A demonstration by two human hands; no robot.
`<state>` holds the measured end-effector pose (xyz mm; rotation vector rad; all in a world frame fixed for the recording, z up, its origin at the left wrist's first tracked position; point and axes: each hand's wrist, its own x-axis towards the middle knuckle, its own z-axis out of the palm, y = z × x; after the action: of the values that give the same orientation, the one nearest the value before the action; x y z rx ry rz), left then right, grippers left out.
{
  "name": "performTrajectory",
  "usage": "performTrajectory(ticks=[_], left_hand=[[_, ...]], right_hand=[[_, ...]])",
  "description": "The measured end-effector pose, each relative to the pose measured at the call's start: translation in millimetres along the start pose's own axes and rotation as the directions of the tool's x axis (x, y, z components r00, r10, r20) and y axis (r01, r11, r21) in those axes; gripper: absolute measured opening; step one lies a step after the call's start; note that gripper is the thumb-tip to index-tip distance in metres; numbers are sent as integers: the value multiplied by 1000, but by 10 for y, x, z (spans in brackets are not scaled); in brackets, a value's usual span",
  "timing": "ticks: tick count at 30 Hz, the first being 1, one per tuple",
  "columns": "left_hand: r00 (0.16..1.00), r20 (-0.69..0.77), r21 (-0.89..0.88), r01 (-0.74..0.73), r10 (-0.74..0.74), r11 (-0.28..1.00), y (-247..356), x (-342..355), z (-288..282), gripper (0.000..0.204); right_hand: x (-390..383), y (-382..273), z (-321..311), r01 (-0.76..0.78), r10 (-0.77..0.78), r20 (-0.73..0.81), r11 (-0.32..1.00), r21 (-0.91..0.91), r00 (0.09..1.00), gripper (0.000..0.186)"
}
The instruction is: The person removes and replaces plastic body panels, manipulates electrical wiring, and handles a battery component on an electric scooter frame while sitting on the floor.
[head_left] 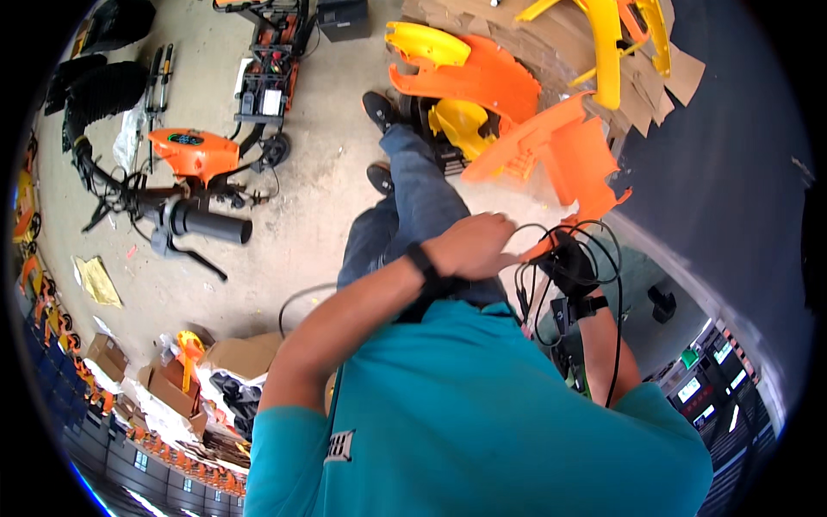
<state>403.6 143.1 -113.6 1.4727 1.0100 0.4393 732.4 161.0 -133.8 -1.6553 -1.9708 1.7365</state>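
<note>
My bare left hand (474,246) reaches across my waist with curled fingers beside a coil of black cable (613,237); what they hold, if anything, is hidden. My right hand (562,261), in a black glove, grips the looped cable, whose strands hang down along my forearm. Just beyond both hands lie large orange plastic panels (573,164), with yellow panels (461,125) among them.
An orange scooter front with handlebars (194,155) stands at my left, beside an open chassis (267,90). Flattened cardboard (655,95) lies at the upper right. Cardboard boxes (172,383) are at lower left. A dark floor strip (724,189) runs along the right.
</note>
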Motion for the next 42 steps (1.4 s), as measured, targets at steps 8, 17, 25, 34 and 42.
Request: performTrajectory(ticks=[8, 17, 25, 34, 42], left_hand=[[996, 14, -67, 93, -92, 993, 306, 414, 846, 75], [918, 393, -372, 103, 56, 922, 92, 259, 855, 21], [931, 258, -55, -254, 259, 966, -161, 75, 835, 28], [915, 398, -207, 167, -73, 964, -44, -253, 295, 25], [923, 370, -421, 264, -101, 868, -217, -320, 297, 22]], right_hand=[[-671, -177, 269, -204, 405, 103, 215, 955, 909, 26], [-890, -114, 163, -231, 491, 84, 247, 941, 867, 20], [-399, 241, -539, -51, 483, -74, 239, 970, 873, 21], [669, 1214, -608, -83, 525, -41, 211, 974, 850, 20], [1889, 1542, -838, 96, 398, -125, 92, 991, 909, 28]])
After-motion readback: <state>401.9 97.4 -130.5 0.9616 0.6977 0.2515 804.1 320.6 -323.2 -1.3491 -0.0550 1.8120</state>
